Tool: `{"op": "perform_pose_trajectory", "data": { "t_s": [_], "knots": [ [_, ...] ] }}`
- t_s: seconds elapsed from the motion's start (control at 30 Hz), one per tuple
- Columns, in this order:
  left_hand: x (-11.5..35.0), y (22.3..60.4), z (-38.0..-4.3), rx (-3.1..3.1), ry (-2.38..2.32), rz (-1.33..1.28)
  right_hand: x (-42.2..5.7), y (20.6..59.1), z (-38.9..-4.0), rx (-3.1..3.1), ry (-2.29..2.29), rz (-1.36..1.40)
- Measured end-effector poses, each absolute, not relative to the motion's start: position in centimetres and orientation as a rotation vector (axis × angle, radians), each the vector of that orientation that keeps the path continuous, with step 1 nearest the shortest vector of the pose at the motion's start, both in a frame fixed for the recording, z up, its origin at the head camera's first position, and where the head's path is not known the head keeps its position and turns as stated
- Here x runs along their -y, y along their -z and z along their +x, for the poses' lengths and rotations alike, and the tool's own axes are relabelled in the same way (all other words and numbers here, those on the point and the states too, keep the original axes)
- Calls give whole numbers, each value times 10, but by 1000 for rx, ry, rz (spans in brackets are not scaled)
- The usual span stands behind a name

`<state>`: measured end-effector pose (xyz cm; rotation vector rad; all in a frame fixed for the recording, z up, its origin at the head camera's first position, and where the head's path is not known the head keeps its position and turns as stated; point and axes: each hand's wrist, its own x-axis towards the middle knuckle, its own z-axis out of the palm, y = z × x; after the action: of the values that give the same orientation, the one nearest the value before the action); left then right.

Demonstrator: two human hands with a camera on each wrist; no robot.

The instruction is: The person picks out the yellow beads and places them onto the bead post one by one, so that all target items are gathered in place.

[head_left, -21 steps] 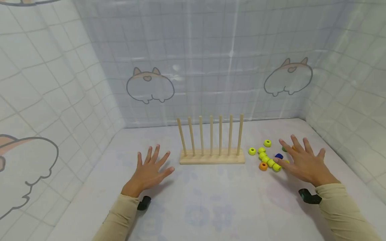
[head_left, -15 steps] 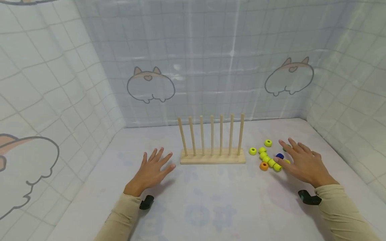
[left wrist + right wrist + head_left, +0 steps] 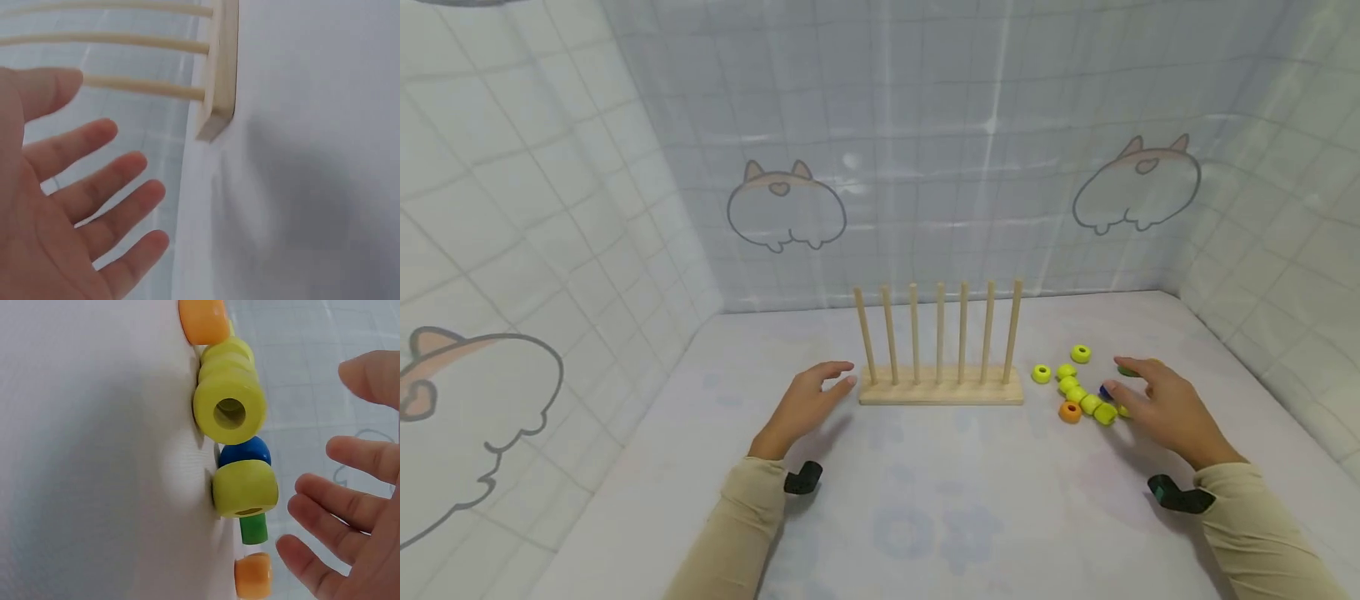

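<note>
A wooden rack [image 3: 942, 393] with a row of several upright pegs stands mid-table. My left hand [image 3: 805, 406] hovers just left of its base, fingers apart and holding nothing; in the left wrist view the rack's end [image 3: 220, 94] lies beyond the fingertips. On the right, my right hand [image 3: 1172, 412] is held over a group of beads, thumb and fingers spread with nothing between them. Yellow beads [image 3: 1081, 397] form a line there. In the right wrist view a blue bead [image 3: 245, 451], a green bead [image 3: 253, 529] and a yellow bead [image 3: 245, 489] lie close to the fingers.
An orange bead [image 3: 1070, 412] lies at the near end of the yellow line. Two loose yellow beads are toward the rack, one of them [image 3: 1041, 374] close to its base. White tiled-pattern sheets [image 3: 925, 167] wall the table at the back and both sides.
My left hand has moved right and forward toward the rack, its spread fingers drawing together. The right hand's fingers have bent down over the beads. The head view has shifted slightly.
</note>
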<state>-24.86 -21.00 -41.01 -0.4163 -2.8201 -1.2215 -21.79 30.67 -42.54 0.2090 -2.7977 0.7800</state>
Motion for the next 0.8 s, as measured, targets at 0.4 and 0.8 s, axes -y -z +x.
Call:
{"op": "perform_pose_trajectory", "data": {
  "t_s": [0.4, 0.8],
  "knots": [
    [187, 421, -266, 2701, 1341, -191, -316, 432, -205, 2553, -992, 22],
    [188, 432, -271, 2784, 1460, -141, -320, 442, -200, 2611, -1032, -27]
  ]
}}
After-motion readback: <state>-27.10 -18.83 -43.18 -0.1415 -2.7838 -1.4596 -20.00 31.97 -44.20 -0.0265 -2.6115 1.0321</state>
